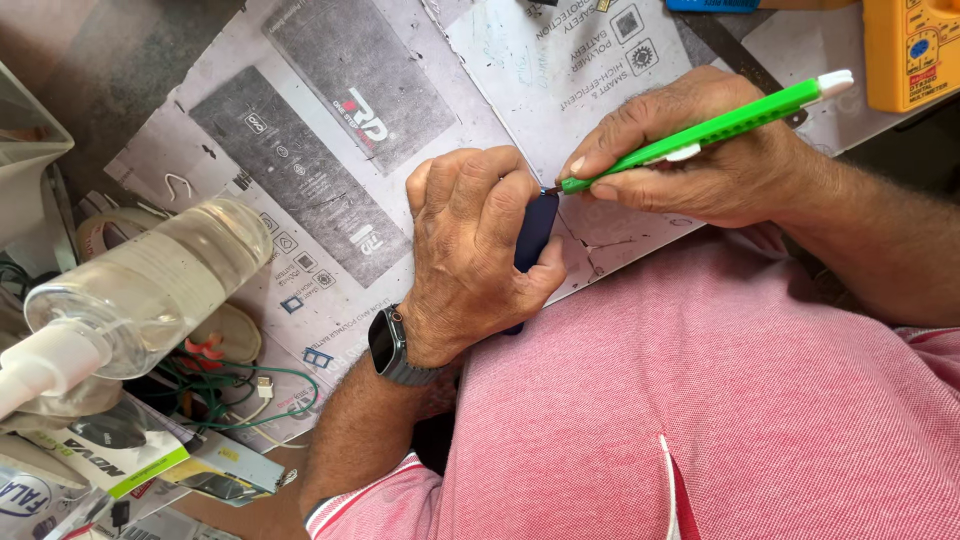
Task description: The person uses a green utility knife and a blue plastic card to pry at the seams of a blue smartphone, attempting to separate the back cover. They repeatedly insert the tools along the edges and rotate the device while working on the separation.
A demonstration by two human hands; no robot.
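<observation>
My left hand [470, 255] is wrapped around a dark blue phone-like device [536, 232], held on edge against my red shirt; a dark watch [390, 345] sits on that wrist. My right hand [700, 160] grips a green pen-shaped tool [705, 130] with a white cap. Its tip touches the top edge of the dark blue device, just by my left index finger. Most of the device is hidden under my left hand.
Flattened grey-and-white cardboard packaging [330, 130] covers the worktop. A clear spray bottle [140, 290] lies at the left, above tangled green wires [250, 400] and small boxes [130, 455]. A yellow multimeter [910, 50] stands at the top right.
</observation>
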